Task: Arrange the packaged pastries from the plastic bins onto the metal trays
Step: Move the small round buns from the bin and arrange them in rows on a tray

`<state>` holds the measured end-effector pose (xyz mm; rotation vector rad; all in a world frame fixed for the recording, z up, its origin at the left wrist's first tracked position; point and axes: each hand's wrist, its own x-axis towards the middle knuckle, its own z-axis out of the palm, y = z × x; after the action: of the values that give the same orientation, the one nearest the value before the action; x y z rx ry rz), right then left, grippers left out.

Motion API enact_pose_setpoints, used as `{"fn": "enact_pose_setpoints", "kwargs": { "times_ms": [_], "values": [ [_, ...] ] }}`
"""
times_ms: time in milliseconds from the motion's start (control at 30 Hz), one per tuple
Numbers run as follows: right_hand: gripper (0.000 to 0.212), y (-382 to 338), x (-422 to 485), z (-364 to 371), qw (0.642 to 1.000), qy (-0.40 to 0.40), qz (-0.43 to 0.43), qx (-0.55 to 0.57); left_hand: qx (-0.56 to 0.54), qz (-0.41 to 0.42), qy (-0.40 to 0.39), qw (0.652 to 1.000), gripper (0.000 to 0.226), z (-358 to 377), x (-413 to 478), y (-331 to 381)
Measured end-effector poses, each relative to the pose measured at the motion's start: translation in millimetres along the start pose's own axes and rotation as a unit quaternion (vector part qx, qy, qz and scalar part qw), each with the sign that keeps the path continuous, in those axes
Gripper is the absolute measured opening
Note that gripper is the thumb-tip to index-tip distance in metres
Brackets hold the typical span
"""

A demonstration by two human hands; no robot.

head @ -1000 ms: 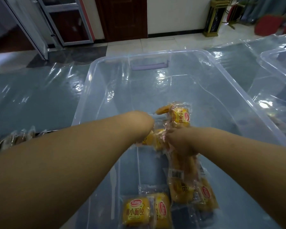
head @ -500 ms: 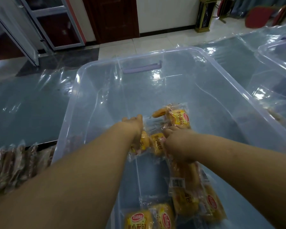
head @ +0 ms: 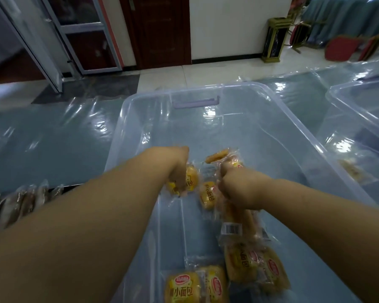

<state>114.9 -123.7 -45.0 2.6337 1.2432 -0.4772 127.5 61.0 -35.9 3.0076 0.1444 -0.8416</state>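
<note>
I'm working inside the clear bin (head: 127, 119), its far half bare toward 12 o'clock. My left hand (head: 179, 171) is closed around a packaged bun (head: 192, 179), long axis toward 12. My right hand (head: 239, 189) grips several wrappers (head: 235, 215) hanging toward 6. Loose buns (head: 182, 287) lie at the near wall.

Two bare forearms, sleeveless to the frame's lower edge, end in the left hand (head: 178, 171) and right hand (head: 239, 186), without rings, watch or gloves
</note>
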Motion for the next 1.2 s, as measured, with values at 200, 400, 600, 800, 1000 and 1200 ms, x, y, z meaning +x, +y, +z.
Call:
{"fn": "enact_pose_setpoints", "kwargs": {
  "times_ms": [200,400,600,800,1000,1200],
  "values": [
    [0.014,2.0,-18.5,-20.8,0.997,0.052,0.051,0.026,-0.037,0.016,0.144,0.989,0.065,-24.4,-57.2,-5.7],
    [0.01,-2.9,-47.9,-37.9,0.955,0.267,0.093,0.093,-0.161,0.026,0.313,0.936,0.079,-33.4,-138.4,-20.3],
    [0.013,-28.9,-83.9,-68.8,0.885,0.429,0.092,0.156,-0.282,0.036,0.426,0.859,0.074,-23.0,-217.1,-41.8],
    [0.012,-84.6,-110.8,-100.8,0.798,0.545,0.082,0.245,-0.337,0.028,0.506,0.793,0.074,0.6,-285.6,-69.4],
    [0.016,-189.6,-117.8,-118.5,0.761,0.581,0.026,0.289,-0.358,-0.004,0.535,0.765,0.067,52.0,-358.7,-139.6],
    [0.015,-324.1,-100.5,-106.8,0.757,0.558,-0.019,0.339,-0.366,-0.055,0.526,0.766,0.074,132.7,-443.2,-239.0]
  ]
}}
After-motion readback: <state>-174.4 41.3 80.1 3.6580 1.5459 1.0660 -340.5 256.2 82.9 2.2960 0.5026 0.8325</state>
